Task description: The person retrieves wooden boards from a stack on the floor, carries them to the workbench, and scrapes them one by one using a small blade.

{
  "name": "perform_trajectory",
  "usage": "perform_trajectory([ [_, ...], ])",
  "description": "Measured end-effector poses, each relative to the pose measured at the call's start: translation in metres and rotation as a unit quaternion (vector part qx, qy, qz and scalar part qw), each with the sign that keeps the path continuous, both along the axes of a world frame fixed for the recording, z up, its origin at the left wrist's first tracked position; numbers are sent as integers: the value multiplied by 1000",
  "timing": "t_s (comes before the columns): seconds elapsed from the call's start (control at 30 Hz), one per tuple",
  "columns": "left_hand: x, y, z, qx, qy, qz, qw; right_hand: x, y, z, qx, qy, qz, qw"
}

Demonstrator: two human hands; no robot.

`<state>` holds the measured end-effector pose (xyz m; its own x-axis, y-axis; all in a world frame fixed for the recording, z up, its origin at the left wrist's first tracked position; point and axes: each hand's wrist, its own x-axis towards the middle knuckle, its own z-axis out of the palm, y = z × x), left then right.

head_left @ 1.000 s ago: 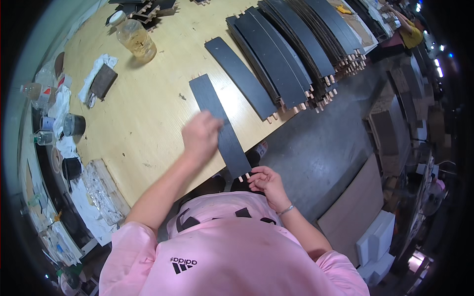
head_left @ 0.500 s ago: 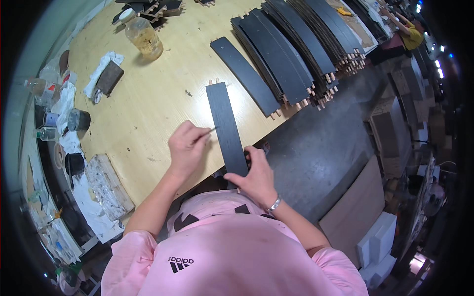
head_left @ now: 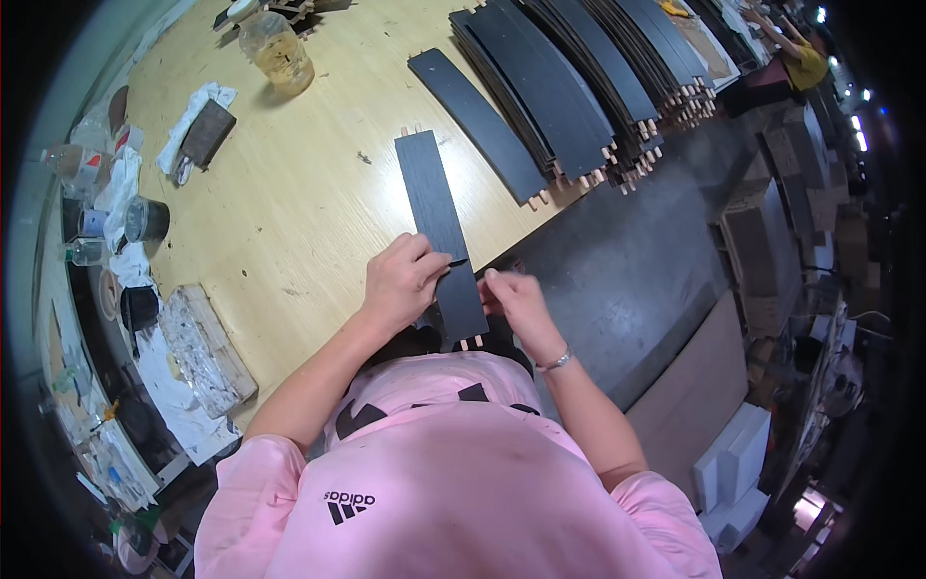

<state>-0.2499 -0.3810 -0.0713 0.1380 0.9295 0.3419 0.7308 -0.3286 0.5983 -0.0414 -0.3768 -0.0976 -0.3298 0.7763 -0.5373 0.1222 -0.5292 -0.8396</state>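
A long black board (head_left: 434, 198) with short wooden dowels at both ends lies partly on the table, its near end reaching past the edge towards me. My left hand (head_left: 400, 280) is closed in a pinch over the board's left side. Between its fingertips is a small, thin dark tool (head_left: 458, 261), its tip on the board's face; its exact kind is too small to tell. At the board's right edge my right hand (head_left: 523, 304) has its fingers curled against the side, with the thumb off the top face. Some of those fingertips are hidden.
Another doweled board (head_left: 477, 125) lies to the right, beside stacks of similar boards (head_left: 540, 96). At the far left stand a jar (head_left: 277, 60) of yellowish liquid and a dark block (head_left: 207, 133) on a white cloth. Bottles and cups line the left edge. A co-worker (head_left: 805, 66) is at far right.
My left hand has moved right and nearer to me, bringing the tool further across the board. My right thumb has come off the board's top. The scene has shifted slightly upward.
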Motion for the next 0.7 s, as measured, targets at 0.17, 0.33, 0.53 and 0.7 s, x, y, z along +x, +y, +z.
perform_trajectory([
  [0.17,-4,8,1,10,10,12,1000,-37,60,52,482,-297,79,821],
  [0.33,3,19,-5,35,12,7,999,-70,116,2,564,-320,274,710],
  [0.53,11,-29,0,27,11,-105,994,-88,133,11,529,-316,345,708],
  [0.7,7,-1,-2,64,31,-60,996,-87,138,4,552,-322,342,689],
])
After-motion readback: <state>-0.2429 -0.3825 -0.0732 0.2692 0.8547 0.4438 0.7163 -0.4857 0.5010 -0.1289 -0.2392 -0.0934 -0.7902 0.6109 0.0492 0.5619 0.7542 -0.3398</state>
